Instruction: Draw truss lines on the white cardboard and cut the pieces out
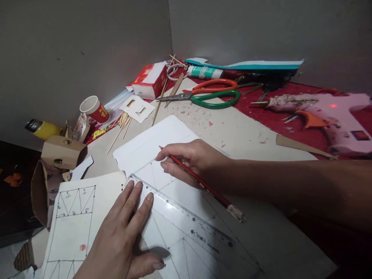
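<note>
My left hand (124,232) lies flat with its fingers spread, pressing on a clear plastic ruler (186,217) set slantwise across a white sheet (151,147) that carries pencil lines. My right hand (192,159) is closed round a red pencil (203,184), its tip on the sheet near the ruler's upper end. A second white sheet (72,217) with drawn triangles and numbers lies at the left, partly under my left wrist.
Orange and green scissors (213,93) lie at the back. A pink glue gun (328,112) with a lit red lamp rests at the right on red cloth. At the left stand a paper cup (94,109), a tissue box (149,81), wooden sticks (120,130) and cardboard pieces (62,152).
</note>
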`<state>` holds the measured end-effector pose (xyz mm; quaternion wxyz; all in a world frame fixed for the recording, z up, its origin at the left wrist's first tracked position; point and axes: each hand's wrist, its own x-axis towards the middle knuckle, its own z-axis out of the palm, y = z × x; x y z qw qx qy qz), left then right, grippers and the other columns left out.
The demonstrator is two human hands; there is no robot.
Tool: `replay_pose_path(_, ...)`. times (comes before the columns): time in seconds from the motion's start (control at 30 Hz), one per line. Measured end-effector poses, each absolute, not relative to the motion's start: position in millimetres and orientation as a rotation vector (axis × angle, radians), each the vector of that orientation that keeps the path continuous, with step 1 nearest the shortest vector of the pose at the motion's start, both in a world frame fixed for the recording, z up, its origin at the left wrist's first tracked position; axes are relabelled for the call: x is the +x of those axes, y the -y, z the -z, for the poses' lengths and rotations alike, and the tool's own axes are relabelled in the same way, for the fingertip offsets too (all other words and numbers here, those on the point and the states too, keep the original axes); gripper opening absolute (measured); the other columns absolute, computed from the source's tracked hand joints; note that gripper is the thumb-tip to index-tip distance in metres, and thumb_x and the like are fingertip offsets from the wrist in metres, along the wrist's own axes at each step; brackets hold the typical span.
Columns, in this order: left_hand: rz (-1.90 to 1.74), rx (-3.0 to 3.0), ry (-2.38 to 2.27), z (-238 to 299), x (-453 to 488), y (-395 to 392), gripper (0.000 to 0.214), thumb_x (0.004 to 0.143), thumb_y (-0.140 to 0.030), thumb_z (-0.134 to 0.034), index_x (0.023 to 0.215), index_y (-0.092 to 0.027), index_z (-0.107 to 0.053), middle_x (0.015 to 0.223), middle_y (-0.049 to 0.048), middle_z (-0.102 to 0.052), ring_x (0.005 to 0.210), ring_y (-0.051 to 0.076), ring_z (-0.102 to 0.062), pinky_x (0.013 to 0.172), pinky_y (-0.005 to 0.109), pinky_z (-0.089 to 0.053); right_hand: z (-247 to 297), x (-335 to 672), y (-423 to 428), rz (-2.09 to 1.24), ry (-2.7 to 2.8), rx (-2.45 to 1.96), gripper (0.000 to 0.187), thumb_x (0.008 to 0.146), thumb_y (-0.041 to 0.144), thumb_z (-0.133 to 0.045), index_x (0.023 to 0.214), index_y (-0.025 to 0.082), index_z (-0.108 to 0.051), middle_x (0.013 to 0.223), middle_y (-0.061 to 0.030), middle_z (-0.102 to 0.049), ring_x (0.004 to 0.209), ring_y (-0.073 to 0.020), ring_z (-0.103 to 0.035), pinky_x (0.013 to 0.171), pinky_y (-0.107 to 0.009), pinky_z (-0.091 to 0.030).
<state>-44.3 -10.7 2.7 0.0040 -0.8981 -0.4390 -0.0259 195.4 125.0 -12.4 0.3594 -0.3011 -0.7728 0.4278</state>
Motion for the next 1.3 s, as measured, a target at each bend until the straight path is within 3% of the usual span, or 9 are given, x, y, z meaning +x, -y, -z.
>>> replay_pose_path(0.1,0.096,-2.795,1.367,-1.3,-44.7,10.8,0.081,0.095,-0.07,-0.032,0.151,-0.012,-0.036,0.163,0.021,-0.025,0.15,0.039,-0.022,0.109,0.055,-0.043,13.4,194.0,-123.9,-1.083,1.981,-0.788,0.019,0.085,0.014,-0.057,0.098,0.011,-0.071,0.055,0.0051,-0.053,0.05,-0.0083,-0.043,0.052,-0.022,-0.039)
replay_pose_path(0.4,0.094,-2.777,1.362,1.5,-45.9,11.8,0.086,0.092,-0.074,-0.034,0.152,-0.013,-0.034,0.164,0.0204,-0.024,0.15,0.04,-0.023,0.109,0.055,-0.043,12.6,195.0,-124.0,-1.099,1.98,-0.756,0.027,0.09,0.018,-0.05,0.104,0.009,-0.071,0.07,-0.0023,-0.071,0.055,-0.0098,-0.058,0.057,-0.022,-0.046)
replay_pose_path(0.6,0.098,-2.798,1.389,1.0,-48.4,10.9,0.086,0.092,-0.074,-0.033,0.155,-0.017,-0.03,0.165,0.0166,-0.024,0.15,0.038,-0.025,0.108,0.054,-0.045,7.7,197.5,-125.4,-1.174,2.018,-0.792,0.026,0.093,0.019,-0.051,0.107,0.011,-0.071,0.075,-0.0023,-0.073,0.059,-0.0099,-0.062,0.059,-0.021,-0.047)
replay_pose_path(1.3,0.098,-2.848,1.399,0.2,-46.7,11.1,0.085,0.094,-0.072,-0.032,0.156,-0.015,-0.027,0.166,0.0185,-0.018,0.151,0.04,-0.019,0.111,0.057,-0.04,8.2,198.4,-124.8,-1.096,2.065,-0.773,0.026,0.096,0.022,-0.049,0.108,0.015,-0.071,0.082,-0.0015,-0.074,0.068,-0.0115,-0.065,0.067,-0.022,-0.047)
